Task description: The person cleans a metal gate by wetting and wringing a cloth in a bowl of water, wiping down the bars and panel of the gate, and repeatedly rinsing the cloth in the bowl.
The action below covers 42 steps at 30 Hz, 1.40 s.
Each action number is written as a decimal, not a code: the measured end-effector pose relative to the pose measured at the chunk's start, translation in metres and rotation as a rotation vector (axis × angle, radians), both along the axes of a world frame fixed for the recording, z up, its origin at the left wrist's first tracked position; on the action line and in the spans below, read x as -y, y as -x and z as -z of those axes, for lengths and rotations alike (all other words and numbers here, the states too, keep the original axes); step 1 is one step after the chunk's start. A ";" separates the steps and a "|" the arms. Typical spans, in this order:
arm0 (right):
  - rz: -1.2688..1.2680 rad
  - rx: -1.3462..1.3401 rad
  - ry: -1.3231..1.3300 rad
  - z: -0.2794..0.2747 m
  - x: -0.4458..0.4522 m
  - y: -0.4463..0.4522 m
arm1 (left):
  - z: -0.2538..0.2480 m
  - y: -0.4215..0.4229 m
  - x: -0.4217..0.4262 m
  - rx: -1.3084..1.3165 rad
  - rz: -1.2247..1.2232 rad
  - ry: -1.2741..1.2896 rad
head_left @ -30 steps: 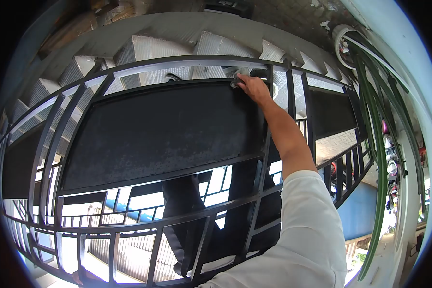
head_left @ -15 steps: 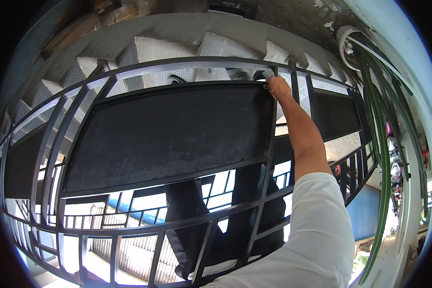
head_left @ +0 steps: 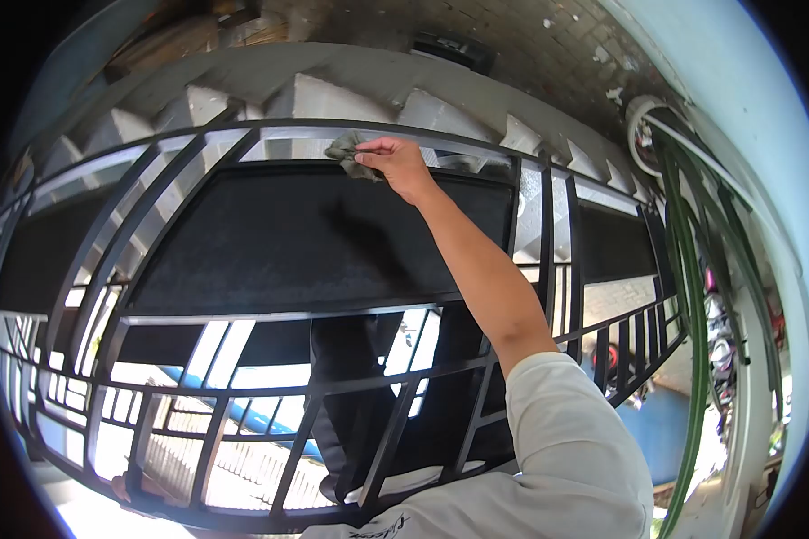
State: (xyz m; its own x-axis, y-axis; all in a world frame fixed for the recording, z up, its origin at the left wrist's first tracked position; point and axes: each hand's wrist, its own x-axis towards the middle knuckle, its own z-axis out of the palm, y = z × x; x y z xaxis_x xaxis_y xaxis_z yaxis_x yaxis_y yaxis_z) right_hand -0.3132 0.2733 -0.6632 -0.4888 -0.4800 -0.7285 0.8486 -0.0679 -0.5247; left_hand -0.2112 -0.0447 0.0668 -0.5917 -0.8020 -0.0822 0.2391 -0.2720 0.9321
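Observation:
My right hand (head_left: 399,165) pinches a crumpled grey cloth (head_left: 349,154) at the upper edge of a black panel (head_left: 270,238), just under the top rail (head_left: 404,133) of a dark metal railing. The arm's shadow falls on the panel. At the lower left, part of my left hand (head_left: 124,490) shows by the railing's lower bars; its fingers are too unclear to read.
Concrete steps (head_left: 315,97) run behind the railing. Long green cactus-like stems (head_left: 689,359) hang on the right near a round white pot (head_left: 643,135). Dark trousers (head_left: 346,395) show through the bars, and a blue surface (head_left: 661,427) lies beyond.
My right hand has moved left from the panel's upper right corner along its top edge, with the cloth now plainly visible. The view has tilted slightly.

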 end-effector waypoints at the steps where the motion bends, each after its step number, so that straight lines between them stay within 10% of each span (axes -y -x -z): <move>1: 0.178 0.168 0.264 -0.028 0.000 0.011 | 0.045 0.023 -0.036 -0.293 0.145 -0.444; 11: 0.406 0.184 0.842 -0.279 -0.121 0.095 | 0.041 0.006 -0.012 0.005 0.126 0.131; 19: 0.527 0.107 0.950 -0.420 -0.155 0.057 | 0.047 0.012 0.020 -0.120 0.893 -0.203; 21: 0.530 0.095 1.014 -0.442 -0.167 0.035 | 0.058 0.003 0.034 0.224 0.264 0.598; 25: 0.702 -0.131 0.995 -0.489 -0.206 -0.026 | 0.080 0.007 0.041 -0.158 0.503 0.218; 29: 0.606 -0.385 0.908 -0.545 -0.246 -0.104 | 0.082 0.022 0.013 -0.082 0.265 0.199; 42: 1.467 -0.565 0.524 -0.554 -0.163 -0.458 | 0.092 0.056 -0.007 -0.187 0.118 0.246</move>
State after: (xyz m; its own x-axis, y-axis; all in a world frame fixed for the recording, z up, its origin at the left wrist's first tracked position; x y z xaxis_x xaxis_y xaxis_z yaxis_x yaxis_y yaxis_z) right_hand 0.1447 0.4363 -0.1094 -0.8472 0.4782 -0.2316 -0.3704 -0.8440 -0.3878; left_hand -0.2674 -0.0372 -0.0250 -0.6684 -0.7093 0.2241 0.3926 -0.0804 0.9162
